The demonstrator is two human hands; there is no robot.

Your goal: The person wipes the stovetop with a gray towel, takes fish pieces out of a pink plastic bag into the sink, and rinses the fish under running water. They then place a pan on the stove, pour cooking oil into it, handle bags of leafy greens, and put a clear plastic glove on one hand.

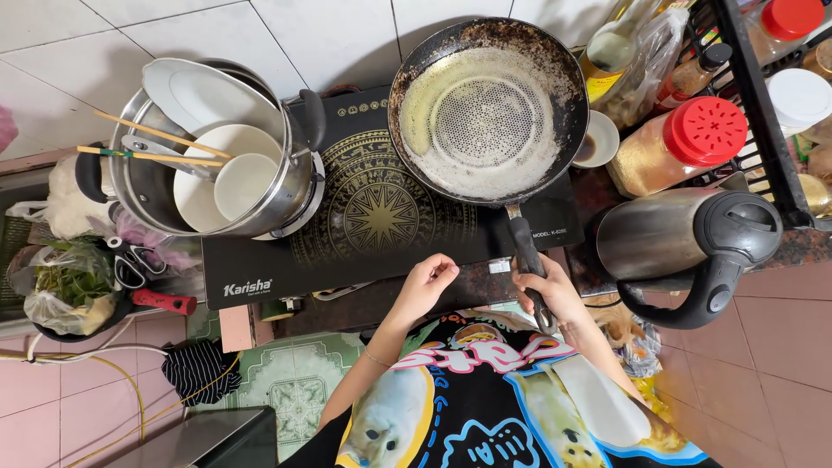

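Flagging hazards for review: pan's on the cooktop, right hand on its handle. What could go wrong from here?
1. The frying pan overhangs the back edge of the black cooktop, held only by the right hand on its handle; it could tip and spill its pale greasy film.
2. The small bowl and red-lidded jar crowd the pan's rim; a swing might knock them.
3. The left hand rests at the cooktop's front edge, a possible burn if hot.

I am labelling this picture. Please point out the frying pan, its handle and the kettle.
frying pan (485,121), head view, on its pale inner bottom.
pan handle (523,243), head view, black part above the right hand.
kettle (650,234), head view, on its steel body.
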